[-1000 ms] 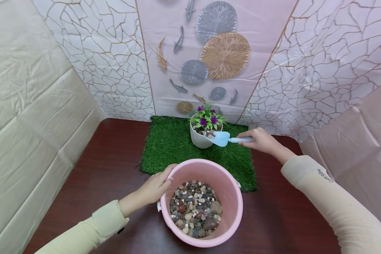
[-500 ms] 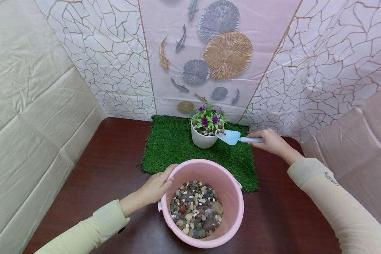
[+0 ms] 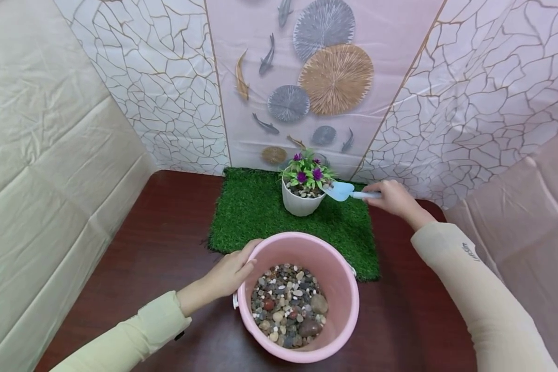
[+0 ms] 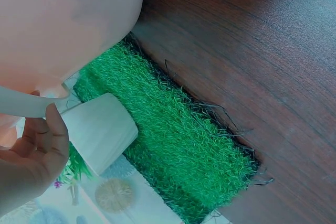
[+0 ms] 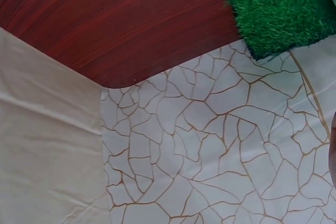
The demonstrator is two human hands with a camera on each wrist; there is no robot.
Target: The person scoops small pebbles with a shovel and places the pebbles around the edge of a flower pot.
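Observation:
My left hand (image 3: pixel 228 271) grips the left rim of a pink bucket (image 3: pixel 337 292), which holds mixed pebbles (image 3: pixel 288 305). In the left wrist view, the fingers of that hand (image 4: pixel 39 153) curl at the bucket's rim. My right hand (image 3: pixel 392 199) holds a light blue trowel (image 3: pixel 340 191) by its handle. Its blade tip lies at the right rim of a white flowerpot (image 3: pixel 301 205), with a few small stones near the tip. Purple flowers with green leaves (image 3: pixel 304 168) stand in the pot above more pebbles. At the right wrist view's right edge, only a sliver of hand shows.
Under the pot lies a green artificial grass mat (image 3: pixel 256 206), partly behind the bucket. The dark red-brown table (image 3: pixel 176 222) carries everything. Patterned cloth (image 3: pixel 181 93) hangs behind, and plain cloth walls (image 3: pixel 42 170) flank both sides. A white handle joint (image 3: pixel 235 300) sticks out at the bucket's left.
The trowel drew right from over the pot's front to its right edge, then rose a little and shifted back toward the pot. My left hand keeps its hold on the bucket.

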